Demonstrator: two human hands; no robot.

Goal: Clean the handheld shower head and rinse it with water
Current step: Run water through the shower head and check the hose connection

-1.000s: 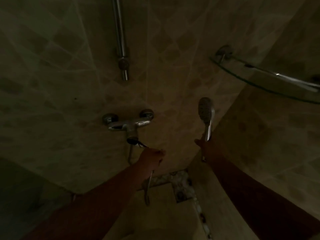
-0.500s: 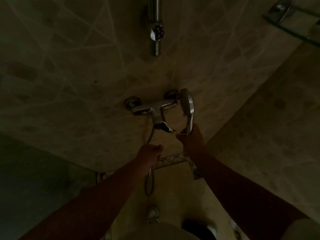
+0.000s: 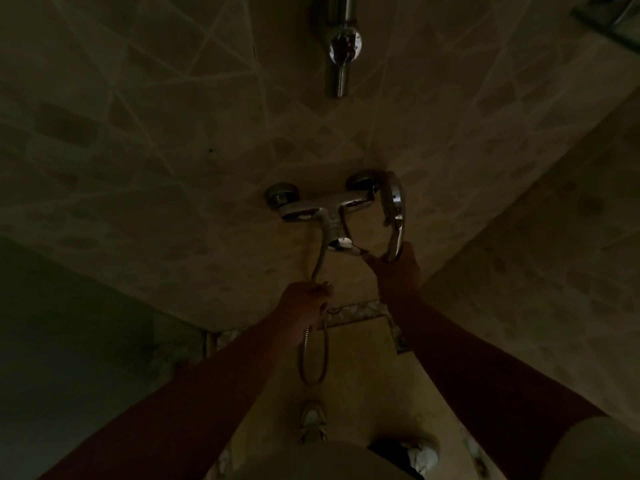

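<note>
The scene is very dark. My right hand (image 3: 394, 271) grips the handle of the chrome handheld shower head (image 3: 393, 202), held upright beside the right end of the wall mixer tap (image 3: 322, 209). A fingertip of that hand touches the tip of the tap's lever (image 3: 346, 245). My left hand (image 3: 304, 306) is closed around the metal shower hose (image 3: 318, 261), which runs up to the tap and hangs in a loop (image 3: 313, 358) below the hand.
A chrome riser bar with a knob (image 3: 343, 46) is fixed to the tiled wall above the tap. A glass corner shelf (image 3: 609, 22) sits at the top right. The shower floor and my shoes (image 3: 313, 424) are below. Walls meet in a corner on the right.
The right hand carried the shower head left, from open wall space to beside the tap, and now touches the lever. The view tilted down. The left hand kept hold of the hose.
</note>
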